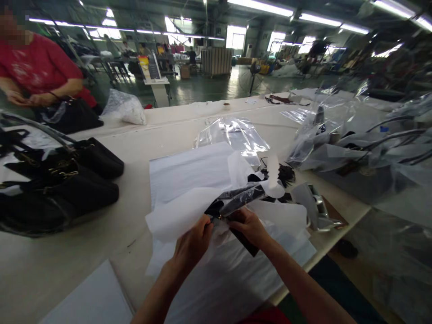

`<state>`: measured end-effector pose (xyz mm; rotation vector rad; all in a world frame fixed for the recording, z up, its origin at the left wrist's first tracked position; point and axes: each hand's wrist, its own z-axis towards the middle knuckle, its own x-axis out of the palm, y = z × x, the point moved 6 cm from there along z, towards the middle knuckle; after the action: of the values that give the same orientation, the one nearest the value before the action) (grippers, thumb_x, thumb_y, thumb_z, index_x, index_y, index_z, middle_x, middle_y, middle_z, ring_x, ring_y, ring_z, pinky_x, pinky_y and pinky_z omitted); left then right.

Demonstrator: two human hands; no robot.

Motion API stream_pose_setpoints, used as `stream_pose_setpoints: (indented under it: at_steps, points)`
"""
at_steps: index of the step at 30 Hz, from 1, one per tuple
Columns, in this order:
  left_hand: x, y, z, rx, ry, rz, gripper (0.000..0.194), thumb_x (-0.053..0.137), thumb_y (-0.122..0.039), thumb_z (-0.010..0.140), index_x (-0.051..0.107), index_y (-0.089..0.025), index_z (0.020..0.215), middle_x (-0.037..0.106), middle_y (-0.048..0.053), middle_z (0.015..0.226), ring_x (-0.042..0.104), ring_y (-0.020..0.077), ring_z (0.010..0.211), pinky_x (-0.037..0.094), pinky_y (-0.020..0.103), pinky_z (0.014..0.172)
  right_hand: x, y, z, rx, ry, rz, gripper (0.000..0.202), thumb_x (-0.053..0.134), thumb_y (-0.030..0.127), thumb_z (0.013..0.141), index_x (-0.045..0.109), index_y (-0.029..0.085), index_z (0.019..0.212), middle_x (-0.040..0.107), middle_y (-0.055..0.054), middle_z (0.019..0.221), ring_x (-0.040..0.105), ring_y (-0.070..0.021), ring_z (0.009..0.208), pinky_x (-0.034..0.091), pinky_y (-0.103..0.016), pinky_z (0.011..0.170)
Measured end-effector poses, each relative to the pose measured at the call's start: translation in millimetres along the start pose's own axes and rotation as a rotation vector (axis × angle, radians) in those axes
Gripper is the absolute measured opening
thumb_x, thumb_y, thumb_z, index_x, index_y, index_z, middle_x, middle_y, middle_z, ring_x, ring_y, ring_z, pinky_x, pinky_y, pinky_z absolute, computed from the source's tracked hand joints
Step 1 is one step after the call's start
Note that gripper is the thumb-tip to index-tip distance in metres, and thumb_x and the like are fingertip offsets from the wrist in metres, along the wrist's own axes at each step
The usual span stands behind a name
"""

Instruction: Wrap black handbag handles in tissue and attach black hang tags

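Note:
A dark strap in clear plastic wrap point(243, 198) lies over white tissue paper point(182, 209) in the middle of the table. My left hand point(195, 240) is closed at the near end of the strap, beside a small gold-coloured metal part. Close to its right, my right hand point(248, 225) has its fingers pressed together at the same spot, above a dark brown flat piece point(248, 245). What exactly each set of fingertips pinches is too small to make out. Under both hands spreads more thin white paper.
Black handbags point(67, 189) stand on the table point(135, 265) at left. Clear plastic bags point(232, 132) lie beyond the paper; wrapped bags point(371, 153) pile up at right. Dark cords point(285, 173) are near the strap. A person in red point(43, 67) handles a black bag at upper left.

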<state>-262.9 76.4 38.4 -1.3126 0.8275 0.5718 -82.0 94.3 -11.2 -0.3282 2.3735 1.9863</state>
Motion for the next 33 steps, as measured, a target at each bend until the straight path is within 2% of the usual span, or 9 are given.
stream_pose_setpoints:
  at_steps: [4, 6, 9, 13, 16, 21, 27, 29, 33]
  points:
    - [7.7, -24, -29, 0.307, -0.235, 0.281, 0.02, 0.038, -0.019, 0.089, 0.051, -0.018, 0.073, 0.053, 0.002, 0.067, 0.05, 0.0132, 0.059, 0.035, 0.023, 0.055, 1, -5, -10, 0.147, 0.141, 0.221, 0.039, 0.074, 0.02, 0.054, 0.054, 0.016, 0.088, 0.06, 0.0, 0.075, 0.055, -0.0157, 0.071, 0.041, -0.027, 0.065]
    - [14.3, -38, -41, 0.425, -0.321, 0.31, 0.021, 0.036, -0.012, 0.088, 0.048, -0.018, 0.072, 0.051, 0.003, 0.067, 0.05, 0.014, 0.058, 0.036, 0.024, 0.056, 1, -11, -18, 0.225, 0.197, 0.303, 0.039, 0.076, 0.02, 0.052, 0.056, 0.015, 0.086, 0.061, 0.0, 0.074, 0.055, -0.0142, 0.068, 0.04, -0.026, 0.063]
    - [24.1, -45, -49, 0.402, -0.363, 0.211, 0.021, 0.034, -0.012, 0.089, 0.044, -0.018, 0.072, 0.049, 0.001, 0.063, 0.05, 0.0129, 0.051, 0.035, 0.024, 0.051, 0, -20, -29, 0.314, 0.253, 0.424, 0.036, 0.077, 0.019, 0.051, 0.059, 0.013, 0.081, 0.06, 0.001, 0.07, 0.051, -0.0098, 0.061, 0.037, -0.022, 0.059]
    - [41.3, -39, -46, 0.289, -0.282, 0.083, 0.016, 0.038, -0.015, 0.088, 0.042, -0.019, 0.073, 0.05, 0.0, 0.063, 0.052, 0.0121, 0.05, 0.036, 0.023, 0.048, -8, -26, -36, 0.346, 0.191, 0.493, 0.036, 0.079, 0.021, 0.049, 0.06, 0.012, 0.079, 0.059, 0.002, 0.064, 0.048, -0.0079, 0.054, 0.034, -0.021, 0.054]
    - [49.8, -33, -41, 0.195, -0.241, 0.153, 0.012, 0.041, -0.013, 0.084, 0.043, -0.018, 0.074, 0.051, 0.002, 0.067, 0.055, 0.015, 0.055, 0.037, 0.025, 0.049, -11, -24, -37, 0.317, 0.171, 0.476, 0.034, 0.08, 0.02, 0.05, 0.06, 0.011, 0.076, 0.058, 0.002, 0.063, 0.048, -0.0079, 0.054, 0.034, -0.021, 0.054]
    - [57.7, -24, -32, -0.019, -0.015, 0.122, 0.006, 0.045, -0.01, 0.079, 0.048, -0.016, 0.08, 0.055, 0.008, 0.085, 0.058, 0.0192, 0.07, 0.04, 0.027, 0.056, 20, -22, -47, 0.33, 0.469, 0.668, 0.039, 0.08, 0.016, 0.05, 0.065, 0.01, 0.086, 0.062, -0.001, 0.073, 0.053, -0.0093, 0.064, 0.038, -0.02, 0.059]
    - [45.0, -23, -27, -0.061, 0.135, -0.295, 0.004, 0.047, -0.018, 0.075, 0.048, -0.015, 0.077, 0.054, 0.006, 0.078, 0.052, 0.0158, 0.069, 0.042, 0.027, 0.064, 54, -30, -67, 0.386, 0.654, 0.872, 0.036, 0.081, 0.017, 0.046, 0.068, 0.006, 0.078, 0.06, -0.002, 0.064, 0.054, -0.009, 0.054, 0.039, -0.019, 0.053]
    - [39.4, -21, -28, -0.148, 0.202, -0.443, 0.011, 0.05, -0.025, 0.073, 0.048, -0.015, 0.079, 0.052, 0.002, 0.071, 0.051, 0.0137, 0.061, 0.04, 0.025, 0.056, 55, -29, -68, 0.363, 0.622, 0.9, 0.035, 0.08, 0.018, 0.048, 0.068, 0.006, 0.079, 0.061, -0.004, 0.066, 0.056, -0.0117, 0.056, 0.042, -0.022, 0.054]
    - [31.2, -16, -41, -0.302, 0.309, -0.682, 0.02, 0.055, -0.032, 0.073, 0.042, -0.016, 0.071, 0.05, -0.002, 0.053, 0.044, 0.01, 0.046, 0.032, 0.021, 0.045, 43, -23, -54, 0.247, 0.287, 0.979, 0.034, 0.079, 0.023, 0.051, 0.069, 0.01, 0.082, 0.065, -0.006, 0.074, 0.06, -0.0162, 0.066, 0.046, -0.028, 0.062]
